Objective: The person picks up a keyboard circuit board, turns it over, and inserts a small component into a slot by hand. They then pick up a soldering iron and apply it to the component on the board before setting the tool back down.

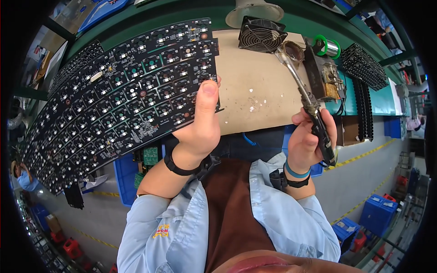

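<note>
A large black circuit board (132, 86), set with rows of small parts, is tilted up on the left. My left hand (202, 120) grips it by its right edge, thumb on the near face and the other fingers mostly hidden behind. My right hand (307, 139) is closed round the dark handle of a soldering iron (314, 107). The iron's metal shaft points up and away, its tip close to a round metal cup (292, 51) beside the fan. Board and iron are well apart. Small white bits (252, 108) lie on the brown work sheet (241, 82) between my hands.
A black fan (262, 35) stands at the back under a pale funnel-shaped duct (255, 11). Right of it are a solder spool (326, 47) with green rims, a metal stand (323, 75) and stacked black boards (363, 66). Blue bins (378, 211) stand on the floor.
</note>
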Action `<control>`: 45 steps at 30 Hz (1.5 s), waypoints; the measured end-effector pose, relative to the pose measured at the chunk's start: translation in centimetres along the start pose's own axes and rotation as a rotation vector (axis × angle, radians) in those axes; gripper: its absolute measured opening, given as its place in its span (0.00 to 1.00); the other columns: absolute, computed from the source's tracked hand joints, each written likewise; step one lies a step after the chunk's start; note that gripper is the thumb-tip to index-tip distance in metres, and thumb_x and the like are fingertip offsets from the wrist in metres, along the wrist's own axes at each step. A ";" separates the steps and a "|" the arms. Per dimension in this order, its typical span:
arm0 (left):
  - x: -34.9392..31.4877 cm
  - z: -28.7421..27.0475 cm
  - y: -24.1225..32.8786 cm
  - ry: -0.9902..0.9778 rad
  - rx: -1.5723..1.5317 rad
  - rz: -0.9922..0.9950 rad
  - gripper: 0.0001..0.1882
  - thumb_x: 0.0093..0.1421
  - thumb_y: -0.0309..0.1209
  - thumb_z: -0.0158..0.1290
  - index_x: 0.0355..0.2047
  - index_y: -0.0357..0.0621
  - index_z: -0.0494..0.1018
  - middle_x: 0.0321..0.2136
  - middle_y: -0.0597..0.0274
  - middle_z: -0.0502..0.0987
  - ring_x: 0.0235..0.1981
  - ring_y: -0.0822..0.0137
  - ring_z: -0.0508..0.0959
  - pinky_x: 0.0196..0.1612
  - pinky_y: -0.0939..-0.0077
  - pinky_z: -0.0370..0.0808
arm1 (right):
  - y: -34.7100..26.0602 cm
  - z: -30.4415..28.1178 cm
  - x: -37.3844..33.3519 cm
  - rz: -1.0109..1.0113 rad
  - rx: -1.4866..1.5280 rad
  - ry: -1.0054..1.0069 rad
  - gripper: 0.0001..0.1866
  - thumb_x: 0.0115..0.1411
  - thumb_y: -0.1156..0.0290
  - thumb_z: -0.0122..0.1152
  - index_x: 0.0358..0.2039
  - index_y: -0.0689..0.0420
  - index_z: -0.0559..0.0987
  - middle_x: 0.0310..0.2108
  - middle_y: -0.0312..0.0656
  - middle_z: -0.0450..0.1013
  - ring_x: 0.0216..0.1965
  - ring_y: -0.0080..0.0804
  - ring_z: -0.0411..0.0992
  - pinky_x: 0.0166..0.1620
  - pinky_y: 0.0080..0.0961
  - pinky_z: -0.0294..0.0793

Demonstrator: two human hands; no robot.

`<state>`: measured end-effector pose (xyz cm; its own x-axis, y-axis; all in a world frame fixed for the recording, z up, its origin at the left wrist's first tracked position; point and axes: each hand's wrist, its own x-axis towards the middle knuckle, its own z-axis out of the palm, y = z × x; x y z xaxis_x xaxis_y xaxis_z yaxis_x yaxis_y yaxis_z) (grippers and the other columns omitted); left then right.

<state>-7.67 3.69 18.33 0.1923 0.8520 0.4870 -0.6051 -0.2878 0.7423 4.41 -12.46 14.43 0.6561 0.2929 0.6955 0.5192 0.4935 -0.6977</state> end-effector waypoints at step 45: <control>-0.7 -2.0 -0.2 -0.058 0.201 -0.055 0.07 0.62 0.22 0.55 0.40 0.32 0.77 0.37 0.58 0.80 0.35 0.69 0.80 0.41 0.77 0.76 | -0.6 5.8 -0.2 -0.050 0.021 -0.149 0.27 0.57 0.57 0.70 0.48 0.65 0.75 0.37 0.54 0.77 0.34 0.39 0.78 0.38 0.28 0.78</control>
<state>-9.19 4.03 16.91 0.2688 0.8436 0.4647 -0.4276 -0.3278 0.8424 0.76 -8.08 15.67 0.5409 0.3850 0.7478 0.5365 0.5268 -0.6593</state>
